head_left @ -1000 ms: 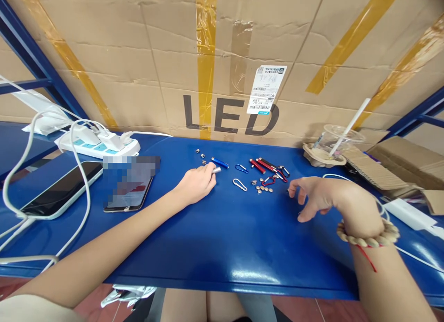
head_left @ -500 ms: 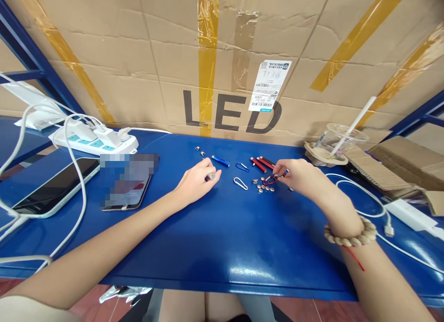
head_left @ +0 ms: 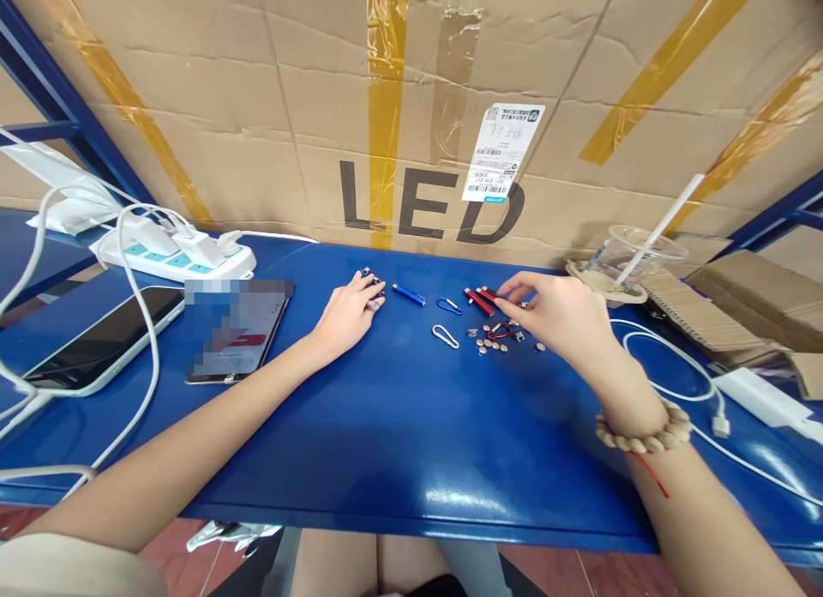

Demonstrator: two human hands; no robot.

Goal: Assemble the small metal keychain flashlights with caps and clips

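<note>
On the blue tabletop, my left hand (head_left: 345,321) is closed around a small piece with a silver end (head_left: 373,305), mostly hidden by the fingers. Its fingertips reach tiny metal parts (head_left: 366,272). To the right of it lies a slim blue tube (head_left: 409,295). The thumb and forefinger of my right hand (head_left: 551,312) pinch the end of a black tube (head_left: 489,294) beside red tubes (head_left: 479,302). Below those fingers are a red carabiner (head_left: 500,331) and several small round metal discs (head_left: 495,346). A blue carabiner (head_left: 448,305) and a silver carabiner (head_left: 445,336) lie between the hands.
Two phones (head_left: 106,340) and a white power strip (head_left: 225,262) with cables are at left. A plastic cup with a straw (head_left: 633,258), a white cable (head_left: 681,393) and cardboard pieces (head_left: 759,297) sit at right. A large cardboard box (head_left: 309,91) stands behind.
My left hand has moved left, its fingers reaching to the tiny metal parts. My right hand has let go of the red carabiner and shifted up to the black tube.
</note>
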